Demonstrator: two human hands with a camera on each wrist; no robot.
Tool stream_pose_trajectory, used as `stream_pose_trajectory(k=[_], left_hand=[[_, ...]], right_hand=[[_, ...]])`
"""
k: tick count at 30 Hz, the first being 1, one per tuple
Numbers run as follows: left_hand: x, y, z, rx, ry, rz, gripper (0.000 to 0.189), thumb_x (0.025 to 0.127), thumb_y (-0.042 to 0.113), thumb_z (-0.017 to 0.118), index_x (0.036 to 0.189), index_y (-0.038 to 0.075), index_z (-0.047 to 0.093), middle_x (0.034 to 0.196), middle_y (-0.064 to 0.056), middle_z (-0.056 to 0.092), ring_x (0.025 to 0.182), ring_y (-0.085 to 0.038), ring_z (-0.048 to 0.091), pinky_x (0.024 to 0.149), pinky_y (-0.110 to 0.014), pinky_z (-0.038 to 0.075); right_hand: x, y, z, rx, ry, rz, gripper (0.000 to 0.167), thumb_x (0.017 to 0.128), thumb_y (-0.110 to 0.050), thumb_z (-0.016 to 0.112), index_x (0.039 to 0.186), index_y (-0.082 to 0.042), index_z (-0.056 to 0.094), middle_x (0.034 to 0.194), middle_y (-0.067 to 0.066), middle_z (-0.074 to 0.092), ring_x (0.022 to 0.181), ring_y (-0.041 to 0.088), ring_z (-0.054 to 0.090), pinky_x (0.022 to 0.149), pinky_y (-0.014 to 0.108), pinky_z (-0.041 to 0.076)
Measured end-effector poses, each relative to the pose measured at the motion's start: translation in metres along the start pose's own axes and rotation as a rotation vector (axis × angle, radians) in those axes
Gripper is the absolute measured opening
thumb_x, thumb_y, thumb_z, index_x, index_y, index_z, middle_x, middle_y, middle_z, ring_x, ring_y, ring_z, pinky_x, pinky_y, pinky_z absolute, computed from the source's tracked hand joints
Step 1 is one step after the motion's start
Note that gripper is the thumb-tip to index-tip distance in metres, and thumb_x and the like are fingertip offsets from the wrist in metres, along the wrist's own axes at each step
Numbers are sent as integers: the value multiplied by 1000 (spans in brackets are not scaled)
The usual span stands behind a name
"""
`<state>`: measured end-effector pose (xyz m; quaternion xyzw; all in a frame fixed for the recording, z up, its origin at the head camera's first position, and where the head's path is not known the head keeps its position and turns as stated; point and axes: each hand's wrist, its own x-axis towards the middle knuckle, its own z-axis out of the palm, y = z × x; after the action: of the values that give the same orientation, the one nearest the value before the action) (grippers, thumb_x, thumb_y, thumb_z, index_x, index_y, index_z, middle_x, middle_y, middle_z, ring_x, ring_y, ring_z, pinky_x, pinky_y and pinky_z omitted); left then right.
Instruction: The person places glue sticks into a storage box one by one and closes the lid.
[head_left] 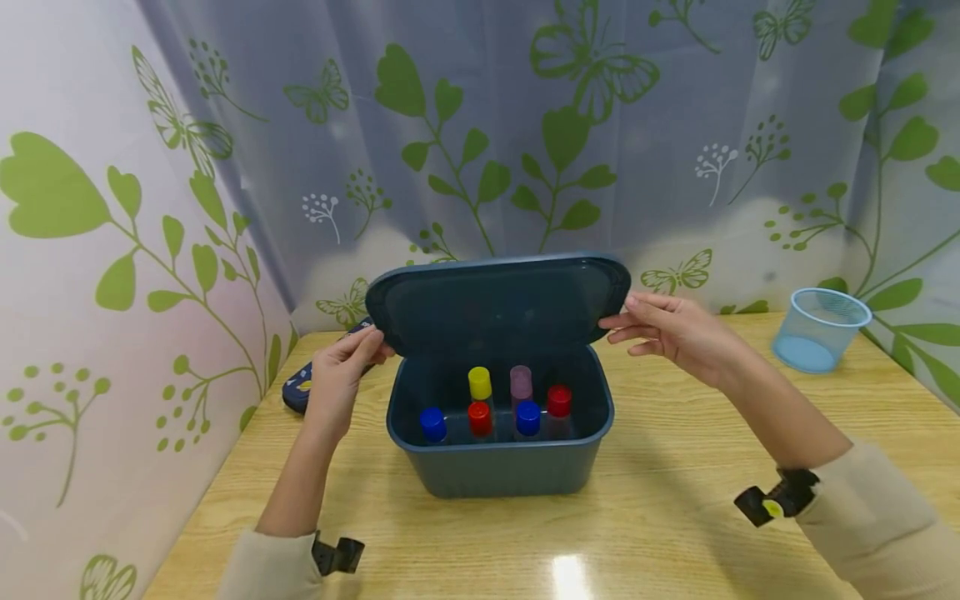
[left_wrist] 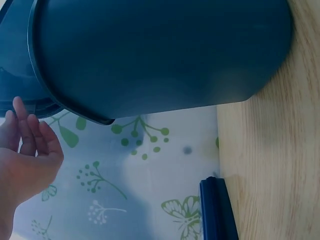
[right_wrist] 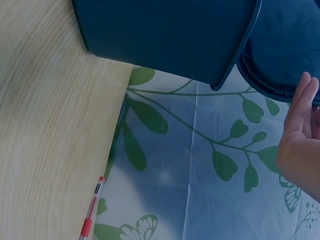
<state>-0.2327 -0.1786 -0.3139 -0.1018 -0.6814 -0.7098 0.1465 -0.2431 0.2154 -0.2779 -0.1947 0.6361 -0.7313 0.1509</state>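
A dark blue-grey plastic bin [head_left: 502, 471] stands on the wooden table. Inside it are several bottles with coloured caps, among them a yellow cap [head_left: 480, 382], a purple cap [head_left: 521, 382] and a blue cap [head_left: 432, 423]; their lower parts are mostly hidden. The bin's lid [head_left: 495, 308] is tilted up above the rear rim, its underside facing me. My left hand [head_left: 343, 375] pinches the lid's left edge between thumb and fingers. At the opposite edge, my right hand [head_left: 675, 333] pinches the lid with thumb and fingertips, palm off it.
Behind my left hand lies a dark blue patterned case [head_left: 297, 392], partly covered. A light blue mesh cup [head_left: 813, 333] stands at the table's right rear. The right wrist view shows a red pen [right_wrist: 92, 210] along the table edge. A leaf-print curtain [head_left: 480, 167] hangs behind the table.
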Motion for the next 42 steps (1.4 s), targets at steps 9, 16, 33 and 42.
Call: stream_pose_trajectory(k=[9, 16, 33, 42], left_hand=[[-5, -3, 0, -251, -126, -5, 25, 97, 16, 48, 87, 13, 71, 93, -2, 65, 81, -14, 55, 81, -26, 45], [-8, 2, 3, -93, -111, -91, 43, 95, 29, 51, 124, -2, 55, 128, -11, 50, 108, -14, 53, 91, -24, 42], [-13, 3, 0, 489, -232, -33, 37, 92, 22, 57, 128, 14, 55, 78, -7, 44, 59, -18, 35, 54, -28, 30], [-14, -5, -2, 776, -301, 76, 42, 92, 25, 57, 133, 17, 50, 77, -4, 41, 68, -21, 37, 57, -33, 30]], right_hand=[[-6, 7, 5, 75, 16, 18, 21, 97, -21, 48, 102, -15, 67, 102, 2, 67, 87, 15, 64, 74, 26, 51], [-7, 8, 15, -51, 168, 82, 16, 91, -25, 58, 101, -23, 70, 102, -1, 65, 84, 16, 63, 70, 29, 52], [-6, 20, 31, -593, 219, 62, 48, 89, -32, 62, 130, -10, 53, 94, 14, 59, 57, 26, 58, 56, 38, 52], [-6, 34, 38, -1067, 194, -75, 55, 87, -43, 60, 131, -13, 52, 85, 3, 54, 57, 18, 46, 47, 31, 38]])
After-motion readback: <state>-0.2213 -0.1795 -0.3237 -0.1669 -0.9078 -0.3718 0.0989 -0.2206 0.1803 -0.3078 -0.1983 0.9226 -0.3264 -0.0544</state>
